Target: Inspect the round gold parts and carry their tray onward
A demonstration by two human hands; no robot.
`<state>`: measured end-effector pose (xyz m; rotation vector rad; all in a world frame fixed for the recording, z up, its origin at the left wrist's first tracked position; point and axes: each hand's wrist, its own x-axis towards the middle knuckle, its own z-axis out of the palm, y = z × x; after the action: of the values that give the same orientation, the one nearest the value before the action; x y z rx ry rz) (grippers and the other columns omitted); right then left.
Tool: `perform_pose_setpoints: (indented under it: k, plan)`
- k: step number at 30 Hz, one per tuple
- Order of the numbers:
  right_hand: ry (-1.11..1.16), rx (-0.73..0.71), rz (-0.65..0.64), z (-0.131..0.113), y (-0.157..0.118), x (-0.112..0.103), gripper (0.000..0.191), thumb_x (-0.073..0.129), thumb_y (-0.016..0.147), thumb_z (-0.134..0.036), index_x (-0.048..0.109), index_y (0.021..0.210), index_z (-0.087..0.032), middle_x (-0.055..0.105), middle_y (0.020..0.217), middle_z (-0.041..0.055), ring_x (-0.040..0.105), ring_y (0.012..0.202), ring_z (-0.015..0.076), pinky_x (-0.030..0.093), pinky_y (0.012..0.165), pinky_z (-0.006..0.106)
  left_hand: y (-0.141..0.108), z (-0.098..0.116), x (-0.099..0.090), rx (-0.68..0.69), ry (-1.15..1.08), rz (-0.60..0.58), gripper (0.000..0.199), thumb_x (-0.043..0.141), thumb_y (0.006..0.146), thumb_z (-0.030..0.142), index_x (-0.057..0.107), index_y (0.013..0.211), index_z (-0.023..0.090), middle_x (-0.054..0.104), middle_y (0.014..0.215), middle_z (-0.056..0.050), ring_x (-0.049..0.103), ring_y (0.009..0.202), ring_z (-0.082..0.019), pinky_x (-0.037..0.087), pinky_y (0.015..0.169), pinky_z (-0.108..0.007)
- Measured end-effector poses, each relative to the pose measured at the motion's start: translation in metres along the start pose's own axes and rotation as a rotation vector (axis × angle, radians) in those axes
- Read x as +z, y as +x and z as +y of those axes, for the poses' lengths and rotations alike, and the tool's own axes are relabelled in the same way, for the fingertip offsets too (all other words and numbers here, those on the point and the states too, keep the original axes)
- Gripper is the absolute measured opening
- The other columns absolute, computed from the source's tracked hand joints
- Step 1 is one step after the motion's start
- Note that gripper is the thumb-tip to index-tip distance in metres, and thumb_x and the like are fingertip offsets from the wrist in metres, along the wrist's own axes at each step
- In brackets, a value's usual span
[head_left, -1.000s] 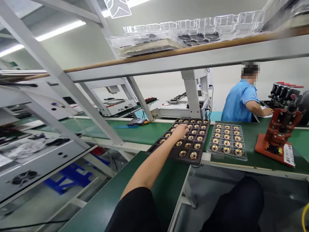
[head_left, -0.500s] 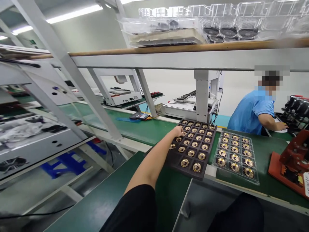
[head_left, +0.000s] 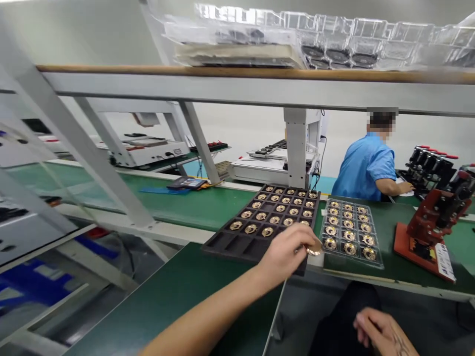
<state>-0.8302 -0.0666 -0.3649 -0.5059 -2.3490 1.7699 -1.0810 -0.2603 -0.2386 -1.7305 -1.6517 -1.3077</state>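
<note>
My left hand point(head_left: 285, 251) pinches a round gold part point(head_left: 313, 251) between thumb and fingers, above the near right corner of a black foam tray point(head_left: 226, 242). Rows of similar gold parts sit in that tray's pockets, and several pockets at its near edge hold none. Right beside it lies a clear plastic tray point(head_left: 376, 264) with gold parts in its pockets. My right hand point(head_left: 380, 329) is low at the lower right, over my dark-clothed leg, its fingers loosely bent and apart with nothing visible in them.
A red clamp fixture point(head_left: 423, 232) stands on the green bench at the right. Behind it, a person in blue point(head_left: 365, 165) works by black fixtures point(head_left: 428, 168). A shelf point(head_left: 241, 91) with clear trays crosses overhead. White machines point(head_left: 260, 168) stand behind the bench.
My left hand has moved from the foam tray's far left side to its near right corner and now holds a gold part. My right hand has appeared. The view has turned right.
</note>
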Motion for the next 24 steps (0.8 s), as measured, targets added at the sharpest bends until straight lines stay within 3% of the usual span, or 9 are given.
perform_pose_setpoints:
  k: [2, 5, 8, 13, 17, 19, 22, 24]
  plan:
    - [0.145, -0.052, -0.02, -0.028, 0.001, 0.006, 0.056, 0.056, 0.1, -0.072, 0.077, 0.099, -0.02, 0.072, 0.078, 0.0056, 0.067, 0.071, 0.0202, 0.052, 0.065, 0.033, -0.004, 0.027, 0.016, 0.091, -0.09, 0.004, 0.033, 0.055, 0.091, -0.005, 0.069, 0.105, 0.021, 0.074, 0.104, -0.005, 0.073, 0.096, -0.014, 0.061, 0.086, -0.026]
    - [0.417, -0.146, 0.026, -0.072, 0.006, 0.017, 0.048, 0.061, 0.101, -0.064, 0.075, 0.115, -0.021, 0.073, 0.088, 0.0062, 0.066, 0.071, 0.0184, 0.05, 0.061, 0.031, -0.012, 0.038, 0.028, 0.166, -0.121, 0.026, 0.029, 0.059, 0.093, -0.004, 0.068, 0.107, 0.02, 0.074, 0.104, -0.007, 0.074, 0.095, -0.015, 0.062, 0.083, -0.026]
    - [0.524, -0.149, 0.004, -0.099, 0.01, 0.028, 0.041, 0.067, 0.099, -0.059, 0.075, 0.108, -0.02, 0.073, 0.087, 0.0058, 0.065, 0.07, 0.0161, 0.049, 0.06, 0.028, -0.021, 0.033, 0.032, 0.223, -0.091, 0.003, 0.025, 0.064, 0.095, 0.002, 0.07, 0.111, 0.02, 0.075, 0.105, -0.008, 0.074, 0.095, -0.017, 0.062, 0.084, -0.029]
    - [0.554, -0.168, 0.016, -0.103, 0.012, 0.038, 0.033, 0.075, 0.097, -0.052, 0.072, 0.093, -0.019, 0.068, 0.078, 0.0021, 0.06, 0.063, 0.0128, 0.048, 0.056, 0.026, -0.029, 0.034, 0.031, 0.132, -0.066, -0.181, 0.021, 0.062, 0.101, 0.014, 0.076, 0.113, 0.025, 0.077, 0.109, -0.008, 0.074, 0.099, -0.019, 0.06, 0.091, -0.031]
    - [0.562, -0.147, 0.061, -0.1, 0.012, 0.036, 0.034, 0.078, 0.095, -0.052, 0.07, 0.09, -0.019, 0.07, 0.079, 0.0029, 0.06, 0.059, 0.0118, 0.049, 0.052, 0.025, -0.019, 0.038, 0.03, -0.088, -0.208, -0.172, 0.024, 0.054, 0.104, 0.015, 0.073, 0.117, 0.023, 0.075, 0.115, -0.011, 0.071, 0.108, -0.02, 0.059, 0.096, -0.033]
    - [0.547, -0.156, 0.074, -0.099, 0.011, 0.032, 0.033, 0.077, 0.096, -0.051, 0.07, 0.09, -0.019, 0.071, 0.079, 0.0032, 0.06, 0.059, 0.0114, 0.05, 0.052, 0.024, -0.013, 0.04, 0.03, -0.312, -0.341, -0.161, 0.02, 0.057, 0.105, 0.021, 0.07, 0.12, 0.023, 0.074, 0.115, -0.01, 0.071, 0.109, -0.02, 0.058, 0.098, -0.035]
    - [0.549, -0.158, 0.092, -0.099, 0.01, 0.028, 0.031, 0.075, 0.098, -0.049, 0.07, 0.09, -0.019, 0.071, 0.08, 0.0027, 0.06, 0.059, 0.0108, 0.05, 0.053, 0.023, -0.004, 0.044, 0.029, -0.719, -0.662, -0.205, 0.025, 0.059, 0.106, 0.039, 0.066, 0.122, 0.021, 0.073, 0.105, -0.006, 0.072, 0.093, -0.018, 0.06, 0.086, -0.034]
    - [0.569, -0.159, 0.106, -0.099, 0.009, 0.028, 0.029, 0.074, 0.099, -0.047, 0.07, 0.091, -0.02, 0.071, 0.081, 0.0021, 0.06, 0.061, 0.0107, 0.051, 0.054, 0.023, -0.001, 0.05, 0.029, -0.867, -0.877, -0.253, 0.035, 0.06, 0.104, 0.051, 0.065, 0.116, 0.018, 0.072, 0.094, -0.004, 0.07, 0.08, -0.016, 0.059, 0.076, -0.032]
